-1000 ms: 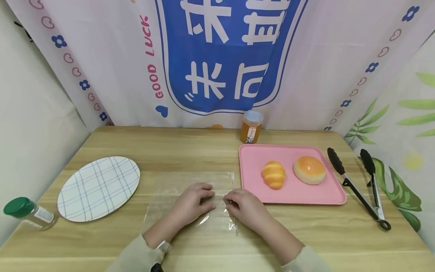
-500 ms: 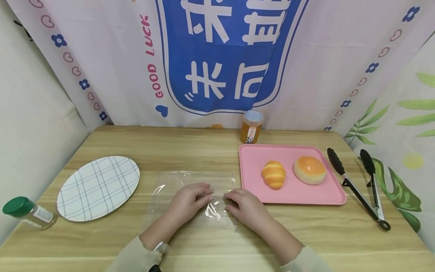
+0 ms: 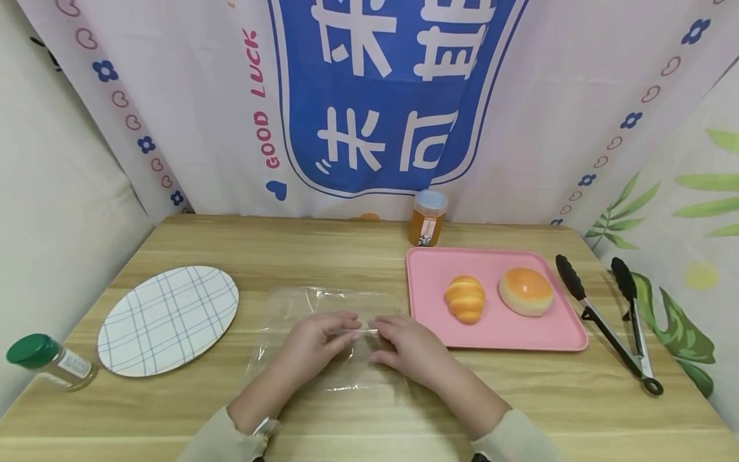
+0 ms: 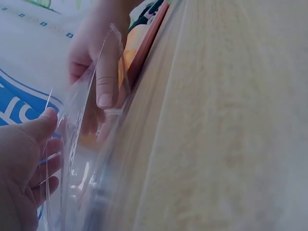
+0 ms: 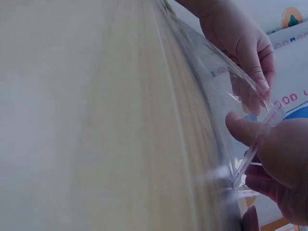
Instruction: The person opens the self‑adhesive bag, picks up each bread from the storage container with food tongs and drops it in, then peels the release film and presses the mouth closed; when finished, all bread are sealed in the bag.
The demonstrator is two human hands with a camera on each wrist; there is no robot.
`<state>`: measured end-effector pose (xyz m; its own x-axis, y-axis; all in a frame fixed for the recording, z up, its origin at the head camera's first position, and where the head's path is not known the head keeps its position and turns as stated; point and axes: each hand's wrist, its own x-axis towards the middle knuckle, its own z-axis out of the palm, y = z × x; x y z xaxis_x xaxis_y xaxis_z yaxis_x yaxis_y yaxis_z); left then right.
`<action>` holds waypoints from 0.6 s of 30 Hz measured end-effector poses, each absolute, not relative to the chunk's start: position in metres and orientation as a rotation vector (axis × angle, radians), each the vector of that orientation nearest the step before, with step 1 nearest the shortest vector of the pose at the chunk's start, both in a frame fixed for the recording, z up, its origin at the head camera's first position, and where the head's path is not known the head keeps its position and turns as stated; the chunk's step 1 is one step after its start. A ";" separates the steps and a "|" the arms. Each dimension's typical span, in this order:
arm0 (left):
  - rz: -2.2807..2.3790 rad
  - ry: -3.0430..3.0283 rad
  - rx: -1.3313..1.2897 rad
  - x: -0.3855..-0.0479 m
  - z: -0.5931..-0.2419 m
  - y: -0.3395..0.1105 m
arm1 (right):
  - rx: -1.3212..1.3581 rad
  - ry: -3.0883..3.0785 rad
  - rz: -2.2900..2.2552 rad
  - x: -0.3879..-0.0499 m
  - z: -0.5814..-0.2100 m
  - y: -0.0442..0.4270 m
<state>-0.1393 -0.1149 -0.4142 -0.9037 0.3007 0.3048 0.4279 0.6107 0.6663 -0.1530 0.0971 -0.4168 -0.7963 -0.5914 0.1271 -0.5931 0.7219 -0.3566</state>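
A clear, thin plastic bag [image 3: 358, 369] lies on the pale wooden surface [image 3: 323, 250], beneath and between both hands. The left hand [image 3: 314, 341] pinches its raised edge between thumb and fingers. The right hand [image 3: 412, 346] touches the strip-edged mouth, thumb apart from fingers; whether that grip pinches film is unclear.

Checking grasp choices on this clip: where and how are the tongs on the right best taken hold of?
Likely around both legs of the tongs, midway between black tips and hinge, coming from above and the near side. They lie spread in a V with the hinge end nearest, so squeezing there should close them; the pink tray lies close on their left.
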 end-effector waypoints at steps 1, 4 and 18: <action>-1.170 -2.667 -0.618 -0.139 -0.414 -0.115 | 1.033 -2.907 0.589 -0.154 -0.416 0.096; -1.160 -2.651 -0.635 -0.138 -0.412 -0.115 | 1.104 -2.922 0.532 -0.157 -0.416 0.093; -1.067 -2.630 -0.717 -0.132 -0.391 -0.118 | 1.184 -2.979 0.420 -0.160 -0.414 0.089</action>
